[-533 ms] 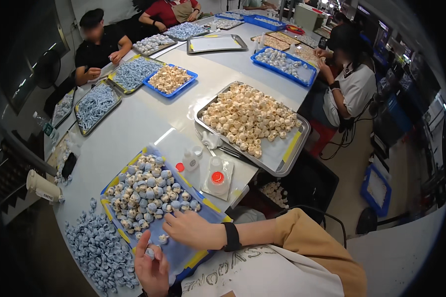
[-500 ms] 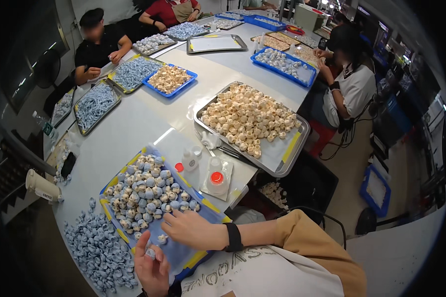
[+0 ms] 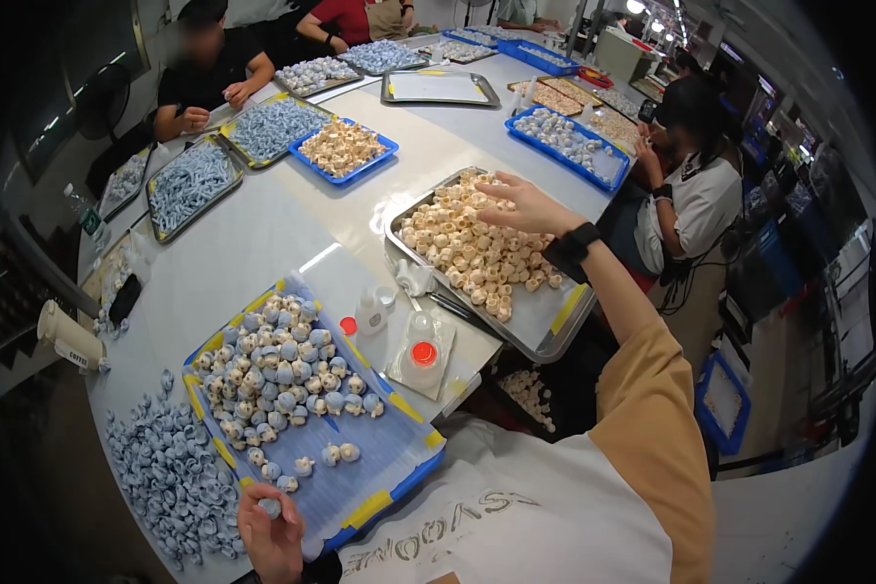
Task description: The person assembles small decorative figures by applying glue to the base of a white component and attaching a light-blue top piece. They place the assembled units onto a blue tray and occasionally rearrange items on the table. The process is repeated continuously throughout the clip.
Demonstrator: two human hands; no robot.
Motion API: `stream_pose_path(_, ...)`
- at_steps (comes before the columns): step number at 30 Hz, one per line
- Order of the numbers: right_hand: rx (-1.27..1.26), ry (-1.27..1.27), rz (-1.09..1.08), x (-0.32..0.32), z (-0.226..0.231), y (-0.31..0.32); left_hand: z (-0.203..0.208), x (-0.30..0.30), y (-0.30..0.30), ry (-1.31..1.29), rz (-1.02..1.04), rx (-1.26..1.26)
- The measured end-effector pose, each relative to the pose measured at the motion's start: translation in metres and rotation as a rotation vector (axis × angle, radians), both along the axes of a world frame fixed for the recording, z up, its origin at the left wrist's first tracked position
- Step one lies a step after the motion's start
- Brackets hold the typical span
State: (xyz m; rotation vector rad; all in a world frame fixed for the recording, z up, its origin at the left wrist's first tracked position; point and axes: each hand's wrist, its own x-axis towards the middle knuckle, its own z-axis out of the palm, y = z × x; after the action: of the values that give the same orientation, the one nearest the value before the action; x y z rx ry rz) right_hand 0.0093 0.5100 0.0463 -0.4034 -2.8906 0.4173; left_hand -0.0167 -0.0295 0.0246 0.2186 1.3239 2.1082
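Observation:
In my left hand [image 3: 266,543], low in the view, the fingers close on a small blue cap piece [image 3: 271,507]. My right hand [image 3: 528,207] is stretched over a metal tray [image 3: 391,234] heaped with cream-coloured hollow figurine heads [image 3: 438,241]. Its fingers are spread and nothing shows in them; whether they touch the heap I cannot tell. In front of me lies a blue tray [image 3: 346,494] lined with blue film and yellow tape, holding a pile of heads in blue caps [image 3: 273,365]. Loose blue cap pieces [image 3: 170,477] are heaped left of it.
A clear bottle with a red cap [image 3: 422,356] and a white dropper bottle [image 3: 370,313] stand between the trays, near dark tweezers [image 3: 465,310]. A cream cup [image 3: 68,336] is at the left edge. Co-workers sit by further trays, including a blue one [image 3: 344,151].
My right hand has left the blue tray and reached out over the metal tray. Capped heads now lie apart near the front of the pile. My left hand has shifted slightly down and left.

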Motion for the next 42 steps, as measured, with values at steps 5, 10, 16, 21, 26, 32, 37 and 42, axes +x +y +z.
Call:
stream_pose_path(5,0.059,-0.183,0.029,-0.018,-0.032,-0.004,0.001,0.002,0.002,0.052,-0.029,-0.041)
stream_pose_path(10,0.139,-0.129,0.063,0.020,-0.043,-0.015,-0.002,-0.001,0.001,0.033,-0.060,-0.088)
stream_pose_path(16,0.044,-0.179,-0.015,0.066,-0.069,-0.049,-0.011,0.000,0.002,-0.030,-0.076,-0.010)
stream_pose_path(21,0.197,-0.140,-0.021,0.079,-0.060,-0.058,-0.008,-0.004,0.009,-0.095,-0.050,-0.007)
stream_pose_path(26,0.321,0.072,0.001,0.041,-0.036,-0.081,-0.002,-0.002,0.009,-0.089,-0.048,0.025)
stream_pose_path(32,0.464,-0.071,0.310,0.012,-0.054,-0.108,0.003,-0.003,0.012,-0.094,-0.053,0.015)
stream_pose_path(37,0.457,-0.125,0.285,0.026,-0.054,-0.104,0.002,-0.005,0.008,-0.092,-0.038,-0.007)
stream_pose_path(42,0.395,-0.108,0.232,0.044,-0.054,-0.101,0.000,-0.005,0.011,-0.100,-0.035,-0.002)
